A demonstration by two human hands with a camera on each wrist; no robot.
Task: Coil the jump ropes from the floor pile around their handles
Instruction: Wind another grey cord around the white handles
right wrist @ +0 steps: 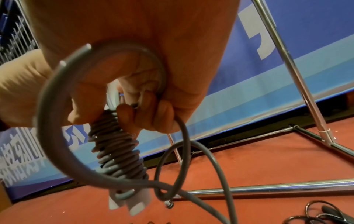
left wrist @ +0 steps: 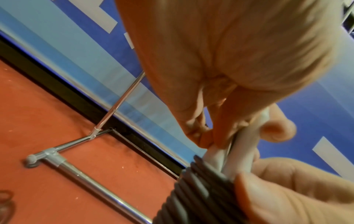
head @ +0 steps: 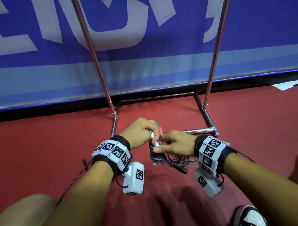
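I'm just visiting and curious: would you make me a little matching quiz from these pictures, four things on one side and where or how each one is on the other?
Things:
1. grey rope
2. white handles
3. black rope pile
4. metal rack

States:
A. lying loose on the red floor
B. standing against the blue banner
C. wound in tight turns
D. held together, ends poking out below the coil

Pairs: 1-C, 2-D, 3-A, 4-B

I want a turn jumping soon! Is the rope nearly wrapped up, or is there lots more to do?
Partly done. Many turns of grey rope already sit tight around the white handles. Right now the left hand and right hand grip that bundle, with a loose length of rope looping free, not yet wound. More ropes lie in the floor pile, uncoiled.
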